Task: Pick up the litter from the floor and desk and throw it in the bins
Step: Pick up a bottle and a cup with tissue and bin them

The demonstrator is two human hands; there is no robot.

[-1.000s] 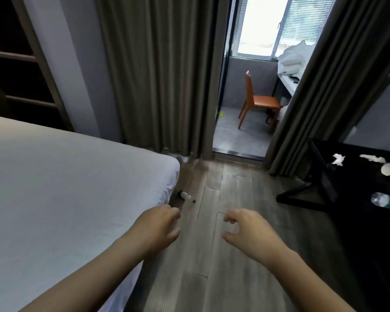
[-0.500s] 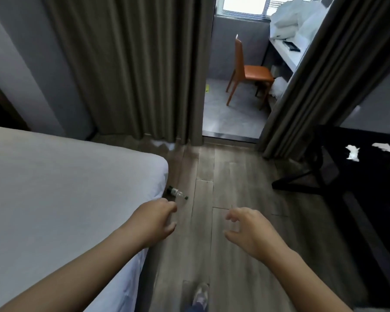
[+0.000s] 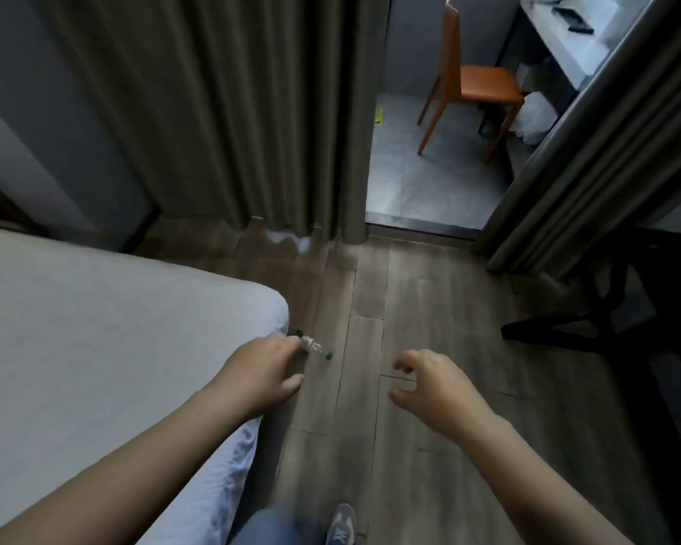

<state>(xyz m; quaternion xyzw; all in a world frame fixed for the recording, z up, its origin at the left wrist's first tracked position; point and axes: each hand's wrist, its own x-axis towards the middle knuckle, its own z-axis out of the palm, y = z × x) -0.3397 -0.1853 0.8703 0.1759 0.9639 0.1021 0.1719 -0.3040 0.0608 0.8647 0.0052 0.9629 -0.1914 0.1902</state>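
Head view: left hand (image 3: 262,371) partly hides bottle (image 3: 313,346), perhaps plastic.

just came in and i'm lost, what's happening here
A person stands beside the bed, both hands held out over the wood floor. The left hand reaches toward a small clear bottle lying by the bed's corner; the right hand is empty, fingers loosely curled. Nothing is gripped yet.

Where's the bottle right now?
Head view, left of centre: the bottle lies on the floor by the bed corner, just past the fingertips of the left hand.
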